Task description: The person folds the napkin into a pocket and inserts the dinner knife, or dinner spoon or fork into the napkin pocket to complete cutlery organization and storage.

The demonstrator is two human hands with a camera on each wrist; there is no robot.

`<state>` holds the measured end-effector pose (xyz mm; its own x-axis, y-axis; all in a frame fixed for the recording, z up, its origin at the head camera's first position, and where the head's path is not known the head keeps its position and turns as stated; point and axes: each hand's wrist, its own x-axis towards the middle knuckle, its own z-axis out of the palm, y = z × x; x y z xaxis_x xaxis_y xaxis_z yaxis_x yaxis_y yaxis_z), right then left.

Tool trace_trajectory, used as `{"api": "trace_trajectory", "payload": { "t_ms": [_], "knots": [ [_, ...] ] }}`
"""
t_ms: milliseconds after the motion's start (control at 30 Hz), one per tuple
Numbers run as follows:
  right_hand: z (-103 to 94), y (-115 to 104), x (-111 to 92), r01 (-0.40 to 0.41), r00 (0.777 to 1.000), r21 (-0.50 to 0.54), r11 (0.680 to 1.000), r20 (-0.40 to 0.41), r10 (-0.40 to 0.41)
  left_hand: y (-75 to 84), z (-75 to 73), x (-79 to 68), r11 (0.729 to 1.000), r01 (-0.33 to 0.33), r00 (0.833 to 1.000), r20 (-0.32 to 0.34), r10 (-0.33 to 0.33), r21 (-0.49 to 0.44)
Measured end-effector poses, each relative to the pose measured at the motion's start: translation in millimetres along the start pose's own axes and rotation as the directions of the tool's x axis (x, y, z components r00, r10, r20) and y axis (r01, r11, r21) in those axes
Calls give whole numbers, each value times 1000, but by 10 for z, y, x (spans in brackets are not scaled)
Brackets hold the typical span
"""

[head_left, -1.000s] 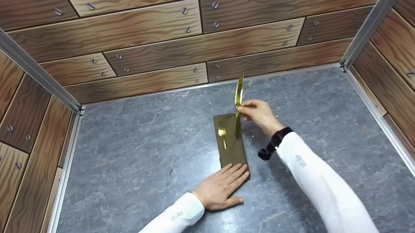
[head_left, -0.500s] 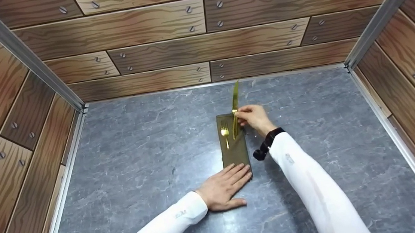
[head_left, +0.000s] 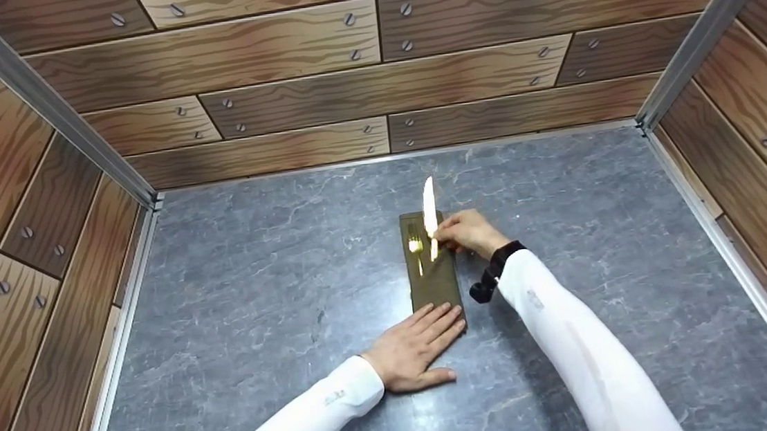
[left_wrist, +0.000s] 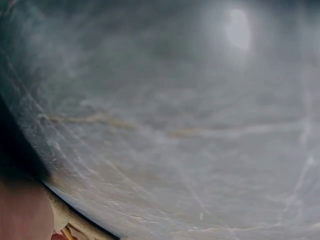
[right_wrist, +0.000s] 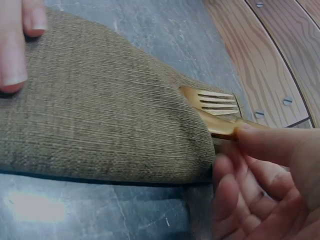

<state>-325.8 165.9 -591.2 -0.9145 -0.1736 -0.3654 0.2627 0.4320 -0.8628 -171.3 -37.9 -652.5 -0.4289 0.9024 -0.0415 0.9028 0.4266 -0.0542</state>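
A folded olive cloth cutlery pouch [head_left: 435,286] lies lengthwise on the table. My left hand [head_left: 415,351] rests flat across its near end, fingers straight; its fingertips [right_wrist: 12,65] also show in the right wrist view. A gold fork [head_left: 415,243] sits in the pouch, tines up, its handle hidden under the cloth. Beside it, my right hand [head_left: 471,231] pinches a gold knife [head_left: 429,201] between thumb and fingers. The blade points away and catches bright light. In the right wrist view the knife's handle [right_wrist: 217,125] runs into the pouch opening next to the fork.
The grey marbled tabletop [head_left: 246,311] surrounds the pouch. Wood-patterned panels [head_left: 271,45] wall in the back and both sides, with metal rails at the corners. The left wrist view shows mostly tabletop [left_wrist: 175,165].
The right hand has brought the knife left over the pouch and then nearer, lowering its handle into the opening beside the fork. The left hand stays flat on the near end.
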Motion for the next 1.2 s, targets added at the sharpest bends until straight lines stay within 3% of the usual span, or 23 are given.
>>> {"api": "trace_trajectory", "payload": {
  "t_ms": [567, 1200],
  "knots": [
    [11, 48, -121, -26, 995, -243, 970, 87, 48, 6, 57, -10, 1000, 5, 1000, -24, -6, -19],
    [-18, -8, -145, -19, 978, -361, 932, 186, 92, -3, 61, 6, 1000, 7, 1000, -19, -7, -14]
  ]
}}
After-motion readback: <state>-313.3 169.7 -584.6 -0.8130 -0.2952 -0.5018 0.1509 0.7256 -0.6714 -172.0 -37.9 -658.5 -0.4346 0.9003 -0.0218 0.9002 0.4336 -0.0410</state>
